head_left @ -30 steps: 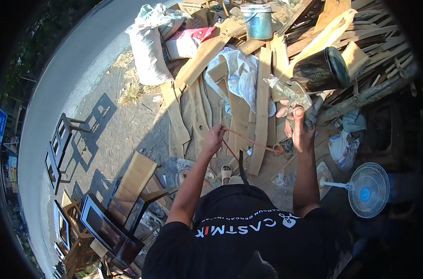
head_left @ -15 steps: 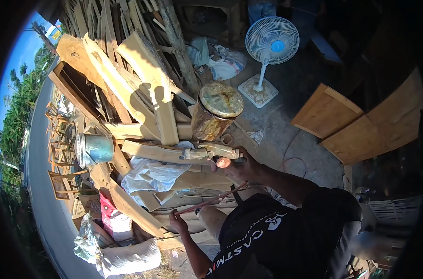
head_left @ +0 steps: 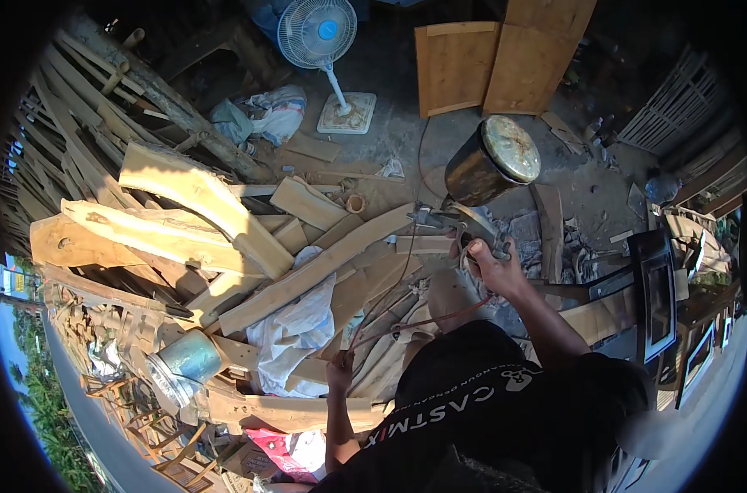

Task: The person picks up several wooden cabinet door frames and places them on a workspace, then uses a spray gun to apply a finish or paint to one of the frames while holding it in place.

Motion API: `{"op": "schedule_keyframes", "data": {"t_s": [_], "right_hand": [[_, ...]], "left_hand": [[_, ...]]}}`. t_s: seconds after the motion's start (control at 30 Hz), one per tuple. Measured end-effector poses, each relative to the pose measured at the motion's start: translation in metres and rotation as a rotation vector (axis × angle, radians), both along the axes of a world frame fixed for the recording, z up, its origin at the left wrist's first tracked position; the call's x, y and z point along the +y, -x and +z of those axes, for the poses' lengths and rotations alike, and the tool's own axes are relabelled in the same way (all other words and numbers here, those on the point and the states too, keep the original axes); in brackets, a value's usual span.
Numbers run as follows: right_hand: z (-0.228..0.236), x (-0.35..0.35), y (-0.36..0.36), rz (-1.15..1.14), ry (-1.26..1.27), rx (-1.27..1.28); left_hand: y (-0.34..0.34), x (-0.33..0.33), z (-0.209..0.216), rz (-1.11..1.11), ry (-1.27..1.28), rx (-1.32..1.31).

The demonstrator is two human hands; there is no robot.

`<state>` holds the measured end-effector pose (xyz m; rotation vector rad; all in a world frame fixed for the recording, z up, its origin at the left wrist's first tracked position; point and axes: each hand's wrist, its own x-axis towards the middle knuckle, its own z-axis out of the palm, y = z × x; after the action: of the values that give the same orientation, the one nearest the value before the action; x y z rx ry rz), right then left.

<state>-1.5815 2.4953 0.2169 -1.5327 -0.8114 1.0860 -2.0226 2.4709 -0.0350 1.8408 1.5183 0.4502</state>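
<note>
In my right hand (head_left: 498,264) is a spray gun (head_left: 472,223), its nozzle pointing left over the wood. My fingers are wrapped round its handle, with the thumb on top at the back. A stained, lidded metal cup (head_left: 470,171) sits above the gun and seems joined to it. A reddish hose (head_left: 422,323) runs from below my right hand across to my left hand (head_left: 340,370), which is closed round it lower on the left. Exactly how the hose meets the gun is hidden behind my hand and wrist.
Planks (head_left: 307,275) lie piled ahead and left, with white sacking (head_left: 295,333) among them. A teal bucket (head_left: 184,367) stands at lower left. A fan (head_left: 317,34) and wooden panels (head_left: 457,70) stand at the back. A dark-framed piece (head_left: 657,287) is on the right.
The view has turned to the right. My right hand has carried the spray gun and its cup rightward, away from the plank ends. My left hand still holds the hose.
</note>
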Motion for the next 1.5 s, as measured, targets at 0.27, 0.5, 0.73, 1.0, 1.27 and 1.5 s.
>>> {"op": "schedule_keyframes", "data": {"t_s": [0.27, 0.5, 0.73, 1.0, 1.27, 1.5], "right_hand": [[-0.01, -0.169, -0.004, -0.26, -0.135, -0.118], [-0.025, -0.291, 0.03, -0.365, -0.306, -0.245], [-0.05, -0.415, 0.098, -0.755, -0.172, -0.316], [-0.083, -0.504, 0.152, -1.722, 0.216, -0.249], [-0.115, -0.614, 0.122, -1.927, 0.486, -0.237], [-0.093, -0.683, 0.001, -1.765, 0.439, -0.347]], "left_hand": [[-0.019, -0.049, -0.068, -0.574, 0.308, 0.212], [-0.054, -0.008, -0.08, -0.856, 0.267, 0.259], [-0.143, 0.011, -0.054, -1.33, 0.169, 0.492], [-0.174, 0.027, -0.074, -1.557, 0.196, 0.621], [-0.2, -0.063, -0.063, -1.611, 0.332, 0.459], [-0.247, -0.167, -0.031, -1.531, 0.29, 0.438]]}}
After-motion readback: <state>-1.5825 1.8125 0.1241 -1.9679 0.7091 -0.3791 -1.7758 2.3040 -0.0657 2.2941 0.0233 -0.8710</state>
